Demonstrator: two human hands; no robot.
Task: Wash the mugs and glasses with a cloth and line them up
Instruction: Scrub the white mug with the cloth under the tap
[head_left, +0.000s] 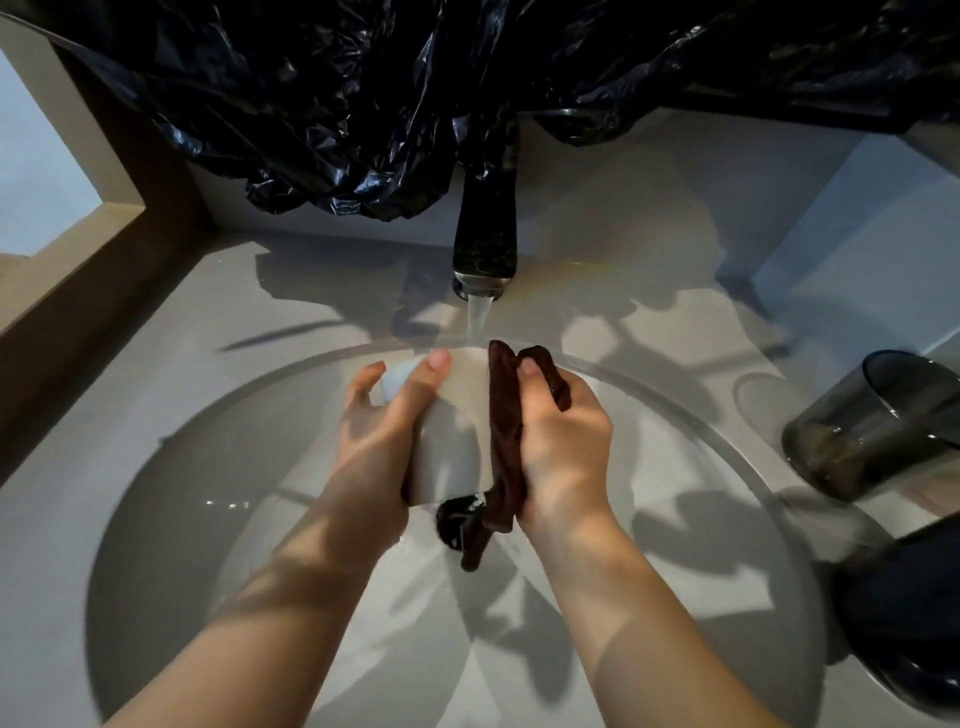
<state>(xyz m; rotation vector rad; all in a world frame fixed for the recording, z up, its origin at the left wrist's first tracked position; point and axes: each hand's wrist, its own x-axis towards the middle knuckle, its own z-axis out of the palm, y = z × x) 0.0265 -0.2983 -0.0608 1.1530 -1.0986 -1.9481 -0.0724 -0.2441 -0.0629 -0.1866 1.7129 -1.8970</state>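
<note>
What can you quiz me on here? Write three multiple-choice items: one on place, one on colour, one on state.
1. The grey glass stands where, relative to the sink? A left B right C inside
2. The cloth is: A white B yellow C dark brown
3. The tap is: A running B off C wrapped in cloth

Answers: B, it stands on the counter right of the sink; C, the right hand presses dark brown fabric to the mug; A, water streams from it.
</note>
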